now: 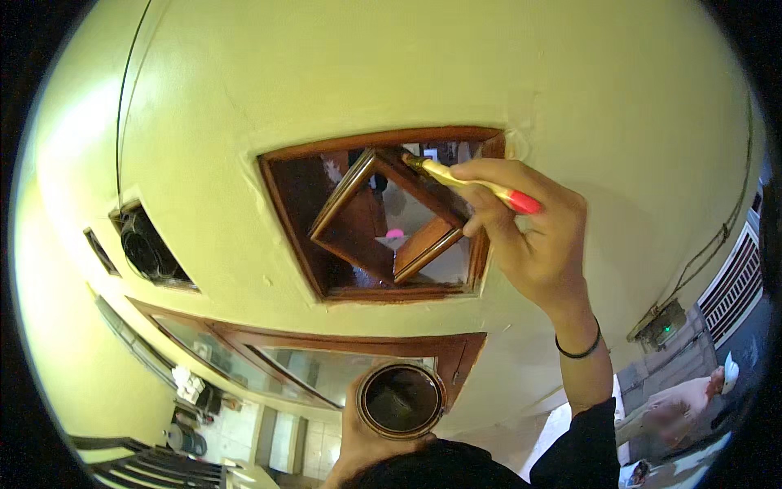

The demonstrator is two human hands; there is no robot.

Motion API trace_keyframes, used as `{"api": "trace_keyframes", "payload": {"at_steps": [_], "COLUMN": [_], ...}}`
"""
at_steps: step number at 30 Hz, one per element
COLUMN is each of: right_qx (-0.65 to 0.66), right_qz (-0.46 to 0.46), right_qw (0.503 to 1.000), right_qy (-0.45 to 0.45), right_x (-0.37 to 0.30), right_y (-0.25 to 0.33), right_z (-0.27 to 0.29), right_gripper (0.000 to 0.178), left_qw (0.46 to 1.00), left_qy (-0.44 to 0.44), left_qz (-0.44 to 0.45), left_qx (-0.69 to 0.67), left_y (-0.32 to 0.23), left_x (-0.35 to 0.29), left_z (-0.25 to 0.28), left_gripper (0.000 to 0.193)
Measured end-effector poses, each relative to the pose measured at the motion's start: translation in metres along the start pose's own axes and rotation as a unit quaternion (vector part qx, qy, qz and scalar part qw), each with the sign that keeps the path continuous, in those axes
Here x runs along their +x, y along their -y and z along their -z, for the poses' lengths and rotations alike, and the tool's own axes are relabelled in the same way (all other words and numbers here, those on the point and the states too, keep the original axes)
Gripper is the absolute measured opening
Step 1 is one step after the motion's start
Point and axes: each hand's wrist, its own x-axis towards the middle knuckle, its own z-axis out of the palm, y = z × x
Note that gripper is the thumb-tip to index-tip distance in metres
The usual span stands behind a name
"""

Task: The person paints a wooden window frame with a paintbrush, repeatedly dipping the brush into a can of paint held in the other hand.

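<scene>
The window frame is set into the pale yellow wall, in front of the person and above the long wooden frame lower down. Its four brown bars border the opening, and inside stands a wooden diamond, a square turned on its corner. The diamond's top corner meets the upper bar, so it probably gets its support from the surrounding wood.

Below the opening, the left grip is wrapped around a round can from its left and near side. The can has its mouth facing up, which keeps the dark liquid inside from spilling; held close to the body and under the opening, it seems placed within short reach of the other hand.

The right grip is raised at the right side of the opening, pinching the brush by its yellow handle between thumb and fingers. The red end sticks out behind the fingers, so the hold sits partway along the handle, likely for fine control. That leaves the dark bristles free, angled toward the diamond's upper right side; whether they touch the wood, I cannot tell.
</scene>
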Motion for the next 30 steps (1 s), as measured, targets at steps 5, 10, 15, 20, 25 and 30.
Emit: {"api": "trace_keyframes", "payload": {"at_steps": [5, 10, 15, 20, 25, 30], "right_qx": [0.045, -0.036, 0.045, 0.145, 0.058, -0.02], "right_qz": [-0.081, -0.16, -0.257, -0.286, -0.252, -0.222], "right_qw": [0.995, 0.986, 0.965, 0.947, 0.96, 0.974], "right_qy": [-0.024, -0.039, -0.037, -0.03, -0.107, -0.03], "right_x": [-0.022, -0.022, -0.015, -0.011, 0.003, 0.013], "right_y": [0.015, 0.032, 0.047, 0.033, 0.039, 0.032], "right_z": [0.028, 0.042, 0.042, 0.051, 0.031, 0.01], "right_gripper": [0.039, 0.04, 0.039, 0.03, 0.02, 0.016], "left_qw": [0.998, 0.999, 0.997, 0.998, 0.999, 0.999], "left_qy": [0.01, -0.006, 0.012, 0.014, 0.007, 0.021], "left_qz": [-0.033, -0.035, -0.061, -0.042, -0.021, -0.022], "left_qx": [-0.043, -0.034, -0.037, -0.038, -0.041, -0.014], "left_y": [0.014, 0.015, 0.013, 0.013, 0.009, 0.004], "left_x": [0.008, 0.007, 0.008, 0.005, 0.006, 0.004], "left_z": [0.002, 0.006, 0.01, 0.015, 0.015, 0.023], "left_gripper": [0.124, 0.121, 0.121, 0.122, 0.128, 0.126]}}
